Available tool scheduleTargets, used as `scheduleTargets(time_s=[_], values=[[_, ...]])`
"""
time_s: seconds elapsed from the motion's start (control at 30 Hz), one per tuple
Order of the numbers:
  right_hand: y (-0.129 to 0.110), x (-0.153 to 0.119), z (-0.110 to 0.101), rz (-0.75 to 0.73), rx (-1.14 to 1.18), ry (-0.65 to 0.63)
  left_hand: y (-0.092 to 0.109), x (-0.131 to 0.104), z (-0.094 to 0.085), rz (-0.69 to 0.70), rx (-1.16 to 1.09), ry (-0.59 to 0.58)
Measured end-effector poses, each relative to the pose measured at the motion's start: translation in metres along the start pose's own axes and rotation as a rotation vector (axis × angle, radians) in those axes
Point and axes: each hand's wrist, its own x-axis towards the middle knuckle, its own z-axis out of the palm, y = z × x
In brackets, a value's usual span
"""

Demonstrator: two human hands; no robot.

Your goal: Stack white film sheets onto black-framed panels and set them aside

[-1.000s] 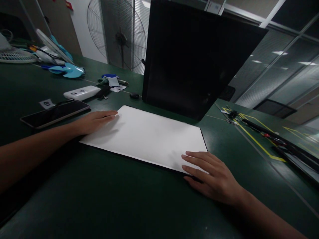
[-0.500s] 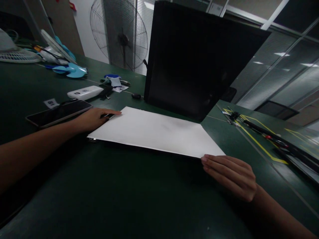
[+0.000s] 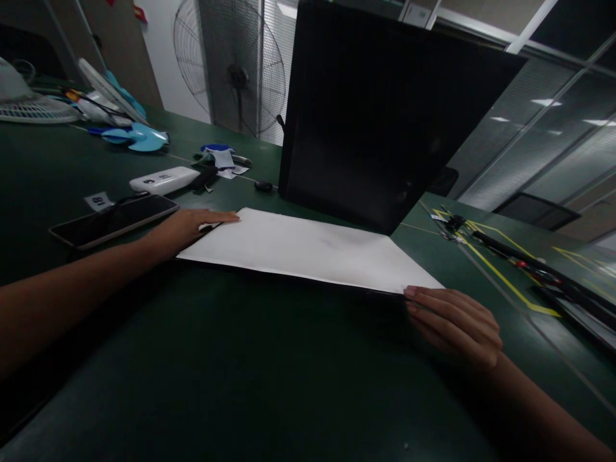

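Note:
A flat white panel point(image 3: 308, 250) with a thin dark lower edge lies level over the green tabletop in front of me. My left hand point(image 3: 180, 230) holds it along the left side, one finger stretched over the top near the far left corner; the thumb is hidden. At the near right corner, my right hand point(image 3: 457, 324) is closed on the edge, fingertips on top and the other fingers below. Just behind the panel stands a large black flat board or screen point(image 3: 380, 122), leaning upright.
Left of my left hand lies a dark phone point(image 3: 115, 219) beside a small numbered tag point(image 3: 99, 201). Beyond are a white handheld device point(image 3: 163, 180), a black mouse-like object point(image 3: 262, 185), and blue fan blades point(image 3: 137, 136). Yellow tape point(image 3: 510, 285) and a long black rod point(image 3: 524, 256) lie right.
My right hand has moved slightly up and to the right with the panel's near corner. The panel's near edge is a little farther from me; my left hand is almost unmoved.

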Motion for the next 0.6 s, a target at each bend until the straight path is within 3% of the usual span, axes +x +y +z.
scheduleTargets(time_s=[0.17, 0.3, 0.47, 0.6], values=[[0.006, -0.012, 0.015, 0.077, -0.016, -0.020, 0.007, -0.002, -0.002, 0.029, 0.104, 0.062], [0.005, -0.016, 0.013, 0.146, -0.028, -0.063, 0.027, -0.009, -0.006, 0.178, 0.149, 0.115], [0.007, -0.019, 0.013, 0.132, -0.047, 0.025, 0.047, -0.013, -0.013, 0.239, 0.218, 0.109], [0.009, -0.022, 0.016, 0.155, -0.026, 0.068, 0.050, -0.014, -0.015, 0.263, 0.216, 0.079]])
